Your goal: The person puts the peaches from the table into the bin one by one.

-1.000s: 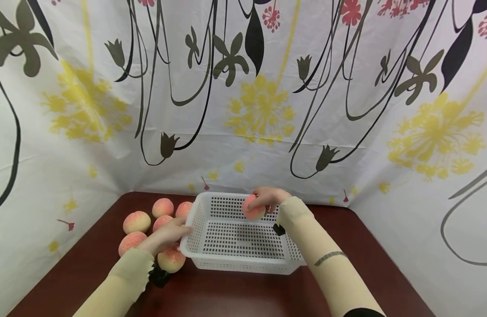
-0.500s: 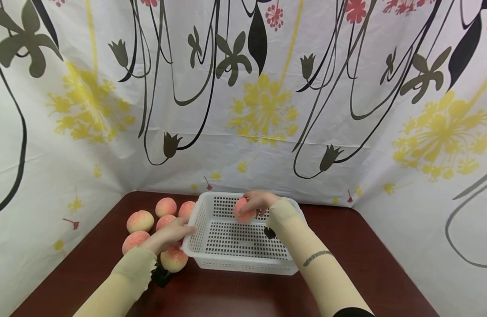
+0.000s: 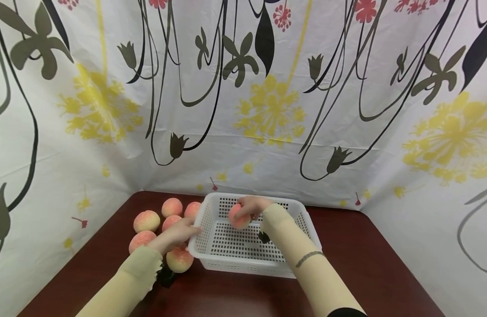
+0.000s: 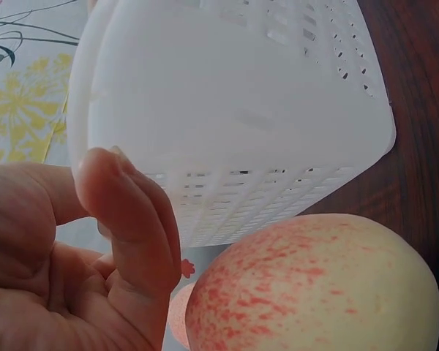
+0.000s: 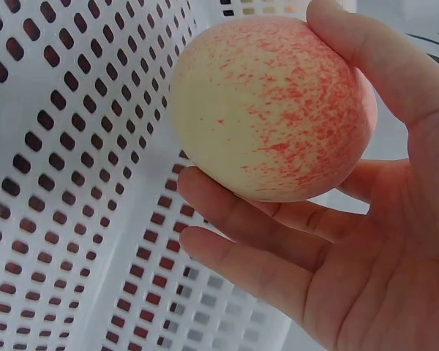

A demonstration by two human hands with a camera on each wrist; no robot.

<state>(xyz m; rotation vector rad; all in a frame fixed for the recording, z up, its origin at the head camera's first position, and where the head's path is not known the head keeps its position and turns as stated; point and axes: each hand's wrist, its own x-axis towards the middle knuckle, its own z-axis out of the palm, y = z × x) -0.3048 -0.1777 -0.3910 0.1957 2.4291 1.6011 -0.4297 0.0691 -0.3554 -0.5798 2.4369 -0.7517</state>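
My right hand point(image 3: 254, 206) grips a pink and cream peach point(image 3: 236, 218) inside the white perforated plastic basket point(image 3: 247, 262), toward its left and back. In the right wrist view, the thumb lies over the top of the peach point(image 5: 271, 110) and the fingers point(image 5: 241, 205) run under it, with the basket's holed walls around. At the basket's left end, my left hand point(image 3: 177, 233) holds the rim. The left wrist view has the curled fingers point(image 4: 132, 219) of that hand at the rim, and another peach point(image 4: 314, 285) on the table close beside the basket wall point(image 4: 227, 102).
Several more peaches point(image 3: 146, 221) lie on the dark red table point(image 3: 354, 255) left of the basket, around and behind the left hand. A white cloth point(image 3: 211, 176) with printed flowers hangs along the back and both sides.
My right hand has carried the peach leftward and slightly lower within the basket. The left hand stays at the rim. The whole head view has shifted a little.
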